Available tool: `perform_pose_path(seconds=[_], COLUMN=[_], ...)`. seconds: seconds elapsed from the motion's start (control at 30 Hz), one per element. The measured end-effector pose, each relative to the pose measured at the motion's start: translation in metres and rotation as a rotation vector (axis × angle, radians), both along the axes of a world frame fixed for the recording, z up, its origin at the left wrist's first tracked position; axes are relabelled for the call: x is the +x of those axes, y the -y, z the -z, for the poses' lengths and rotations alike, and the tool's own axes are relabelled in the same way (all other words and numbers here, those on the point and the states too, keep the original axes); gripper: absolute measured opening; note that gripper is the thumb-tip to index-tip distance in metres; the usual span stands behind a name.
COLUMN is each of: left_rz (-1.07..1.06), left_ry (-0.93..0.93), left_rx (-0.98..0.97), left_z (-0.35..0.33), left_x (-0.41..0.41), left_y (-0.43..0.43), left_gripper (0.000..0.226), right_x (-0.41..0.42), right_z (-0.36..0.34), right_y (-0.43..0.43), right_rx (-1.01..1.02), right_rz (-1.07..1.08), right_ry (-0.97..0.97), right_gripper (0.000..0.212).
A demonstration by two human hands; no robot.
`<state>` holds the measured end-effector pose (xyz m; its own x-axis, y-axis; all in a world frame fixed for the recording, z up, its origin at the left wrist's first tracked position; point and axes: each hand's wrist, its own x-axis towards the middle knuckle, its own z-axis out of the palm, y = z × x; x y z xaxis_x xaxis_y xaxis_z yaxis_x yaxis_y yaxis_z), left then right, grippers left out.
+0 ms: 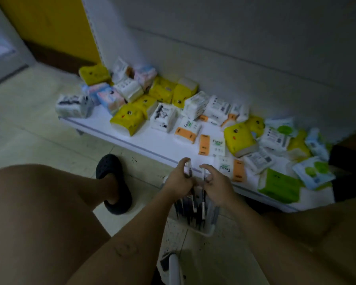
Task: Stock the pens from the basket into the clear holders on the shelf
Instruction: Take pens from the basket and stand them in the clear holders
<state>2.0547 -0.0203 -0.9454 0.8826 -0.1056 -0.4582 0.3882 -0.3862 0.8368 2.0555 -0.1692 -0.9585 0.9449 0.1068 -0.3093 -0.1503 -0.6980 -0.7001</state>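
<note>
Head view, dim and blurred. The fingers [183,163] of the left hand [180,178] are curled round the left pen [188,169], a pale barrel with a dark end, held roughly upright. Whether a single pen or a small bunch is gripped cannot be told. The right pen [203,194] is pinched near its top by the right hand [215,185], and its thin length hangs down towards the basket. Both hands are held close together, just above the basket [206,231].

The basket, pale and set on the tiled floor [39,124] between the person's knees, is seen to hold a dense row of loose pens [190,210], mostly dark.

Just beyond the hands a low white shelf [156,138] is noted, strewn with tissue packs [239,138] in yellow, white, orange and green. No clear holders can be made out on it in this view, and no pens are seen on the shelf. A dark clog [113,182] is seen on the floor to the left.

Progress, as judged: the task is at its pick-up step. Pens are in hand but not yet placed, and the basket looks largely full. Nearly all of the stocking therefore appears to be left. How full the holders are cannot be assessed, since they are out of sight.
</note>
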Motion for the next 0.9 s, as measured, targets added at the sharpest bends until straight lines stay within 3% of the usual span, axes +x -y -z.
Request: perform_pose_path(seconds=[0.2,0.57,0.9], left_rz=[-0.026,0.034,0.127], left_ry=[0.224,0.422,0.74], left_rx=[-0.093,-0.265,-0.398], left_z=[-0.048,-0.151,-0.26], left_x=[0.004,0.017,0.004], left_y=[0.021,0.069,0.115], left_gripper=[0.046,0.032,0.04], right_x=[-0.004,-0.018,-0.036], right_z=[-0.053,-0.161,-0.261], right_y=[0.019,0.066,0.111], right_rx=[0.101,0.184,0.284], right_rz=[0.14,0.198,0.285], right_ry=[0.193,0.48,0.721], right_gripper=[0.05,0.058,0.034])
